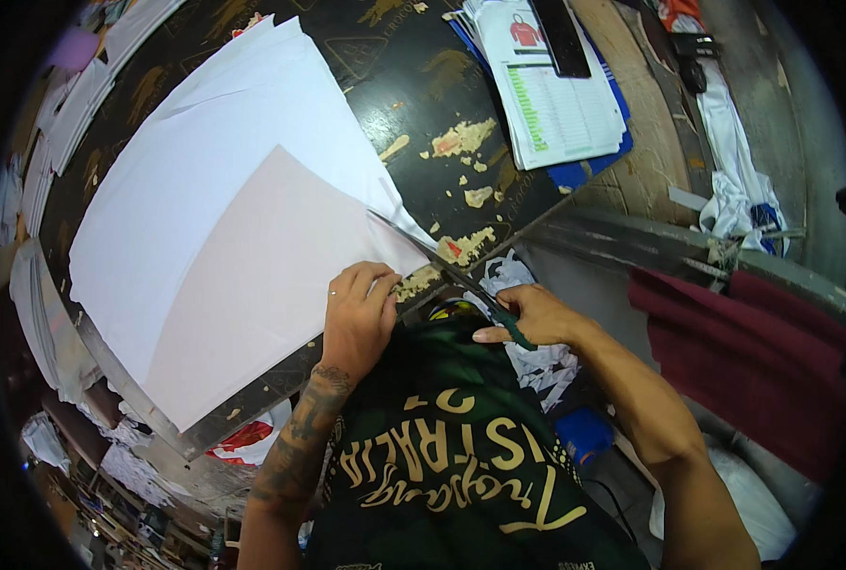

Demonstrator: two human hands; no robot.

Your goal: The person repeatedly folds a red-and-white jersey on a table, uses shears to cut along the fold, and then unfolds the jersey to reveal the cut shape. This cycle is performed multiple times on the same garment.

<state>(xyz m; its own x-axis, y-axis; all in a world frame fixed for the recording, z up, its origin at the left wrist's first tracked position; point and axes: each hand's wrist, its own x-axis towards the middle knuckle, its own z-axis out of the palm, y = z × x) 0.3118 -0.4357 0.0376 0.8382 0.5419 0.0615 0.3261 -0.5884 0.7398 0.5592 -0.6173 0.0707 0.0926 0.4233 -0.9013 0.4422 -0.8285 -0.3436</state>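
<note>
The right hand covered part of the grips of the scissors, and some of its fingers were out of sight behind them; how far the 2 blades stood apart could not be told. Whether the left hand pinched the pale pink sheet or only pressed on it was unclear. That sheet hid much of the white sheets beneath, whose layers could not be counted. The top edge cut off the phone, which covered part of the printed papers; their rows were too small to read. Both arms ran out at the lower edge. The clutter at lower left was blurred.
</note>
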